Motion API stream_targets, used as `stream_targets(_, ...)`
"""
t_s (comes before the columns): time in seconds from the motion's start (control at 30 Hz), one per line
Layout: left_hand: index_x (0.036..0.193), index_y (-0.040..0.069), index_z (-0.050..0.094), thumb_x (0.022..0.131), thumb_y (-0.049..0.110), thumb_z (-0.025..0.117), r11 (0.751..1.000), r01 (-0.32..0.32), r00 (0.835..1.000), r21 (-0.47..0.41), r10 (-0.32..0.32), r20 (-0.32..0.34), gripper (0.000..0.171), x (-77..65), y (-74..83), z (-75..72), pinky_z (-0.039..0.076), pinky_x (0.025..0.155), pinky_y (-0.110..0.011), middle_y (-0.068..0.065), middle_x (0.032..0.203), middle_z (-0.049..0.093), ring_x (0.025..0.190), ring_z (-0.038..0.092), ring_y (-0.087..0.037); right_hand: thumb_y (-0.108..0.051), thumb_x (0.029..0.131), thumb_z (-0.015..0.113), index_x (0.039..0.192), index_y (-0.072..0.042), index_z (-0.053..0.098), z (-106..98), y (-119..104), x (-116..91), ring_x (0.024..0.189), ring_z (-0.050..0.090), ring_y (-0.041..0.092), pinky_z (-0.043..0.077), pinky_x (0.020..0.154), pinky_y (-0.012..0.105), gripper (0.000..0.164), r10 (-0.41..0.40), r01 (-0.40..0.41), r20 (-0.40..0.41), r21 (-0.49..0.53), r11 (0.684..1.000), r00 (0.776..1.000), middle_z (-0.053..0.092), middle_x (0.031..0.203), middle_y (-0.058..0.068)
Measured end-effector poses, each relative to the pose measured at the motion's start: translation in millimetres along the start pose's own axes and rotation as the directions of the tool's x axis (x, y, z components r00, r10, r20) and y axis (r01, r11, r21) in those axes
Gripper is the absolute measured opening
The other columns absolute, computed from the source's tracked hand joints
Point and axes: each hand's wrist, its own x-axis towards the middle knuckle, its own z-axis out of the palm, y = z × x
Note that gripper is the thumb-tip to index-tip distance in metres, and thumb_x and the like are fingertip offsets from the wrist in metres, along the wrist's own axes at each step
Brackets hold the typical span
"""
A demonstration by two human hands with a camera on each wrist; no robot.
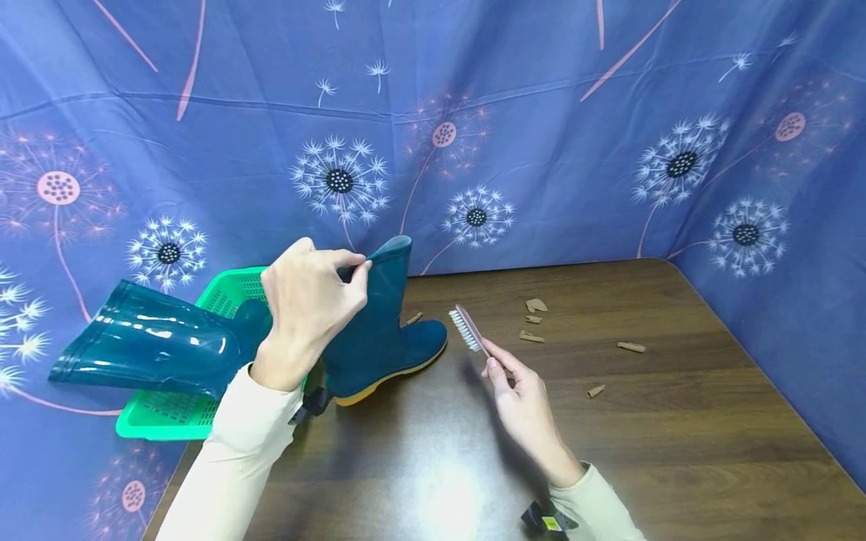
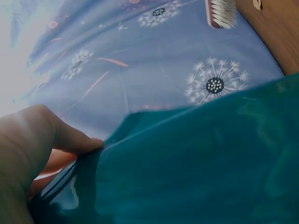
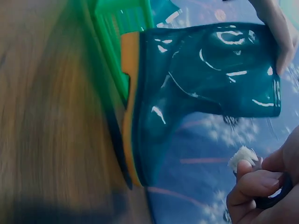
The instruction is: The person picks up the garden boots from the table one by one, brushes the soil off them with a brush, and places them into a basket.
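A teal rubber boot (image 1: 379,323) with a yellow sole stands upright on the table in the head view, toe toward the right. My left hand (image 1: 314,300) pinches the top rim of its shaft between thumb and fingers. In the left wrist view the boot's shaft (image 2: 201,163) fills the lower right, with my fingertips at its rim. My right hand (image 1: 524,398) grips a brush (image 1: 468,328) with white bristles by its handle, just right of the boot's toe. The right wrist view shows the brush's bristles (image 3: 243,157) apart from the boot.
A second teal boot (image 1: 162,342) lies on its side across a green plastic basket (image 1: 169,428) at the left. Several small tan scraps (image 1: 631,347) are scattered over the wooden table (image 1: 676,436). A blue dandelion-print cloth (image 1: 541,150) hangs behind.
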Motion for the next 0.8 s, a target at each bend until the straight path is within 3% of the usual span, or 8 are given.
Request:
stream_targets(0.27, 0.093, 0.015, 0.089, 0.095, 0.025, 0.072, 0.989, 0.146, 0.989, 0.033, -0.146, -0.006, 0.019, 3.0, -5.5, -17.7, 0.021, 0.044, -0.035, -0.014, 0.056, 0.054, 0.057, 0.043, -0.03, -0.01, 0.108, 0.06, 0.14, -0.017, 0.071, 42.9, -17.2, -2.4, 0.068, 0.052, 0.004, 0.043, 0.061, 0.024, 0.036, -0.1, 0.099, 0.079, 0.019, 0.995, 0.992, 0.075, 0.093, 0.005)
stream_targets(0.47, 0.096, 0.015, 0.089, 0.096, 0.029, 0.07, 0.975, 0.221, 0.975, 0.03, -0.22, -0.036, 0.023, 8.7, -9.5, -33.7, 0.026, 0.046, -0.037, -0.016, 0.064, 0.069, 0.061, 0.051, -0.033, -0.008, 0.108, 0.059, 0.142, -0.018, 0.07, 69.5, -25.5, 0.3, 0.072, 0.057, 0.008, 0.043, 0.063, 0.023, 0.038, -0.132, 0.128, 0.099, 0.047, 0.991, 0.986, 0.075, 0.092, 0.003)
stream_targets(0.63, 0.098, 0.013, 0.088, 0.097, 0.031, 0.069, 0.96, 0.273, 0.961, 0.058, -0.269, -0.071, 0.027, 14.1, -18.6, -53.1, 0.024, 0.049, -0.039, -0.02, 0.064, 0.068, 0.06, 0.051, -0.037, -0.007, 0.107, 0.059, 0.142, -0.016, 0.07, 85.9, -34.0, -0.6, 0.079, 0.066, 0.014, 0.047, 0.065, 0.022, 0.037, -0.17, 0.161, 0.124, 0.082, 0.984, 0.978, 0.076, 0.093, 0.004)
stream_targets(0.8, 0.099, 0.016, 0.088, 0.097, 0.039, 0.066, 0.927, 0.361, 0.929, 0.104, -0.348, -0.123, 0.032, 21.5, -32.0, -78.0, 0.024, 0.055, -0.038, -0.021, 0.074, 0.075, 0.068, 0.056, -0.042, -0.006, 0.107, 0.059, 0.141, -0.014, 0.07, 96.8, -45.8, -2.6, 0.089, 0.074, 0.02, 0.052, 0.072, 0.022, 0.037, -0.202, 0.187, 0.165, 0.102, 0.977, 0.965, 0.077, 0.097, 0.005)
